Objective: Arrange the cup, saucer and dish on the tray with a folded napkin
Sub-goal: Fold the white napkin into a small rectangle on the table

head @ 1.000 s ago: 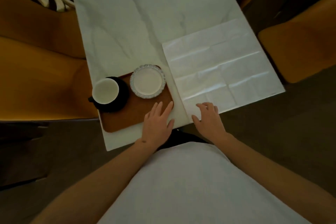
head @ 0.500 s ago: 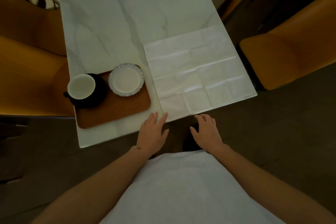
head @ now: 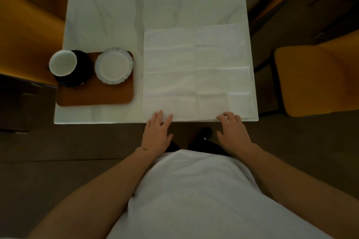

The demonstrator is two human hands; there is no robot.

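White creased paper napkin (head: 196, 75) lies flat, spreading away from our fingertips | left hand (head: 157, 132) relaxed, right hand (head: 232, 130) loosely curled, holding nothing | both equally near

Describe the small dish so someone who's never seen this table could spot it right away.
Start at the white marble table and find the brown wooden tray near its front left corner. The dish sits on the tray's back right part. Unlike the cup on the black saucer beside it, it is shallow, pale, with a scalloped rim.
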